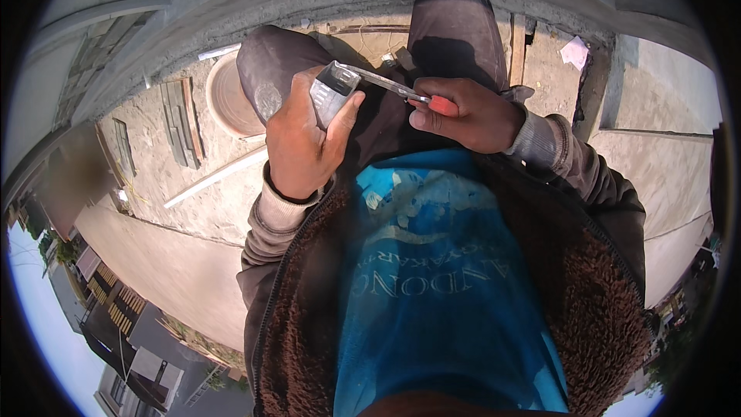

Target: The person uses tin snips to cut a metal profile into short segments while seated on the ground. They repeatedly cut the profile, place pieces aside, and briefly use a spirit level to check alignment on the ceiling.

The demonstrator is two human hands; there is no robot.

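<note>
Head view shows two bare hands at work over a person's bent knees (454,23). The left hand (299,143) holds a small grey box (330,99) that looks like metal. Its fingers are bent around the sides, with the thumb pressed on the right side. The box is tilted, and its open end points away from the person. It looks dark inside, and I can't tell if anything is in there.

The right hand (482,120) holds a long, thin tool (386,82) with a red handle (443,106). Its fingers are closed tight around the handle. The tool's tip reaches left to the top edge of the box, just past the left fingers. I can't tell if it bites the edge.

Left of the left fingers, a round tub (217,100) sits on the floor (147,127), partly behind a knee. I can't tell what is in it. Farther left lie some grey strips (179,123). A long white strip (212,179) lies nearer, beside the left wrist. Well past the right fingers is a pale scrap (574,52).
</note>
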